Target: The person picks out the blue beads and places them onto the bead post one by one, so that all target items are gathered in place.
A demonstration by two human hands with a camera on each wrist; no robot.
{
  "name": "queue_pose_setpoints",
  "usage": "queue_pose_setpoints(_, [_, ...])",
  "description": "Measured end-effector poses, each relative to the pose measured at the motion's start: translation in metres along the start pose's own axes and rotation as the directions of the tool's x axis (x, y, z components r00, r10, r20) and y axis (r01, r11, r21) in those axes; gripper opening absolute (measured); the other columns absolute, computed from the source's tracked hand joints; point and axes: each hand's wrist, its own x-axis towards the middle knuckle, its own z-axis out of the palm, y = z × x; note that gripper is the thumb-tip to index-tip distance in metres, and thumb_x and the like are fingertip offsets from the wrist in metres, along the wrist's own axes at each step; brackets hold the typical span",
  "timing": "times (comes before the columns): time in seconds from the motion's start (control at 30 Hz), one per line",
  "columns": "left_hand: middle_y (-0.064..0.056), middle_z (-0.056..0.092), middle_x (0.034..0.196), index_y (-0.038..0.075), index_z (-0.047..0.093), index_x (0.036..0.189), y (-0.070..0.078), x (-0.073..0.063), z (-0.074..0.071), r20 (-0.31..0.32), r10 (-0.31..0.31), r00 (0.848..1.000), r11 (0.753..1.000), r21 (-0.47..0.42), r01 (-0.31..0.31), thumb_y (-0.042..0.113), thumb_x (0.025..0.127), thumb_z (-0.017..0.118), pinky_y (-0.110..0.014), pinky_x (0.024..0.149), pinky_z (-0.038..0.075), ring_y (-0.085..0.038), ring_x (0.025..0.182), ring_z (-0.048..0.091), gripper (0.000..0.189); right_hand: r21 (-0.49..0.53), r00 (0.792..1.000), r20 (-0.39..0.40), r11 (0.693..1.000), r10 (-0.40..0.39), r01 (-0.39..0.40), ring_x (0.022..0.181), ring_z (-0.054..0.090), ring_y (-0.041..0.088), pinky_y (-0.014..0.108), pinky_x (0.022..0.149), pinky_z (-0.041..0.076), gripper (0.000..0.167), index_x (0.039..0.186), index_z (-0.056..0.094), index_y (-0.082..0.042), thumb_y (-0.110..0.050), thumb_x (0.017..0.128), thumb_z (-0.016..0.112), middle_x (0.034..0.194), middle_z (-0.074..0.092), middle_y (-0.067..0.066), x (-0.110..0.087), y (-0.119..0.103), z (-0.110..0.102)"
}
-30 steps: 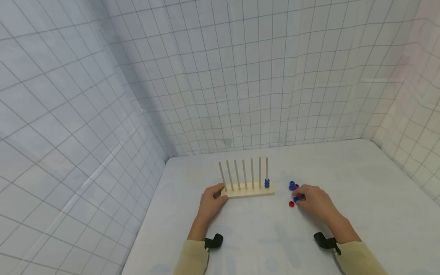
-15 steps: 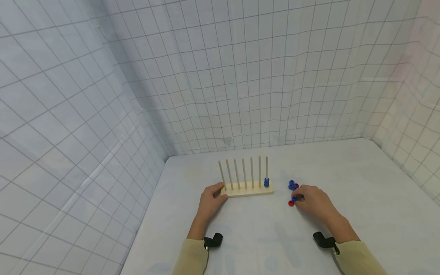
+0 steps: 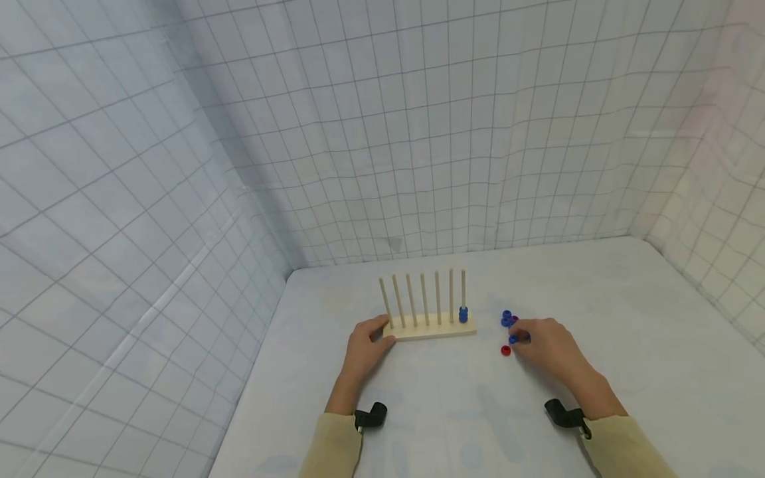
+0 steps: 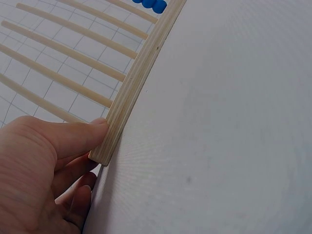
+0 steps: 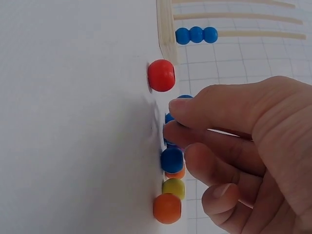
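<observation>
A wooden peg abacus [image 3: 430,330] with several upright rods stands on the table; three blue beads [image 5: 196,34] are stacked on its rightmost rod. My left hand [image 3: 363,352] grips the base's left end, thumb [image 4: 80,136] on the near face and fingers behind. To the right, my right hand [image 3: 550,348] is low over loose beads, thumb and index finger pinching a blue bead [image 3: 513,339] mostly hidden in the right wrist view. Another blue bead [image 5: 172,160] lies below the index finger there. A red bead [image 3: 506,350] lies just left of that hand.
Behind the right fingertips is a cluster of blue beads [image 3: 507,318] with a purple one [image 3: 515,319]. Orange [image 5: 167,208] and yellow [image 5: 174,189] beads lie beside the right hand. Grid-patterned cloth walls [image 3: 406,166] surround the white table [image 3: 442,411] at back and sides.
The blue bead at my right fingertips has shifted slightly away from the red bead, and the hand has moved slightly with it. My left hand stays on the abacus.
</observation>
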Motion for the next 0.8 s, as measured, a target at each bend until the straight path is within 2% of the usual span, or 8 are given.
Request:
queue_pose_setpoints(0.2, [-0.011, 0.062, 0.136, 0.007, 0.064, 0.135, -0.002, 0.001, 0.000, 0.001, 0.020, 1.000, 1.000, -0.001, -0.020, 0.014, 0.089, 0.077, -0.047, 0.107, 0.044, -0.031, 0.131, 0.053, 0.049, -0.001, 0.999, -0.036, 1.000, -0.015, 0.015, 0.071, 0.058, 0.014, 0.036, 0.063, 0.052, 0.019, 0.099, 0.077, -0.013, -0.009, 0.081, 0.080, 0.090, 0.073, 0.003, 0.001, -0.001, -0.004])
queue_pose_setpoints(0.4, [-0.010, 0.062, 0.137, 0.007, 0.065, 0.135, -0.001, 0.001, 0.000, -0.003, -0.003, 1.000, 1.000, 0.014, 0.003, 0.014, 0.088, 0.078, -0.046, 0.107, 0.044, -0.031, 0.131, 0.052, 0.050, 0.020, 0.997, -0.071, 0.999, -0.024, 0.025, 0.073, 0.064, 0.015, 0.032, 0.060, 0.051, 0.020, 0.100, 0.077, -0.012, -0.009, 0.081, 0.082, 0.088, 0.074, 0.001, 0.000, -0.006, -0.011])
queue_pose_setpoints(0.6, [-0.010, 0.061, 0.138, 0.007, 0.064, 0.136, 0.001, 0.000, 0.001, -0.006, -0.004, 1.000, 0.999, 0.045, 0.004, 0.016, 0.088, 0.078, -0.046, 0.105, 0.046, -0.032, 0.132, 0.051, 0.050, 0.010, 0.995, -0.097, 0.999, -0.034, 0.035, 0.073, 0.063, 0.015, 0.030, 0.057, 0.049, 0.024, 0.103, 0.077, -0.011, -0.010, 0.080, 0.083, 0.088, 0.073, 0.000, 0.000, -0.010, -0.017])
queue_pose_setpoints(0.8, [-0.010, 0.061, 0.138, 0.007, 0.064, 0.136, 0.002, -0.001, 0.001, -0.007, -0.018, 1.000, 0.999, 0.031, 0.018, 0.016, 0.088, 0.078, -0.047, 0.107, 0.044, -0.033, 0.132, 0.050, 0.050, 0.003, 0.993, -0.107, 0.999, -0.047, 0.048, 0.074, 0.064, 0.017, 0.031, 0.057, 0.049, 0.023, 0.103, 0.077, -0.010, -0.010, 0.081, 0.084, 0.090, 0.074, 0.002, 0.001, -0.014, -0.022])
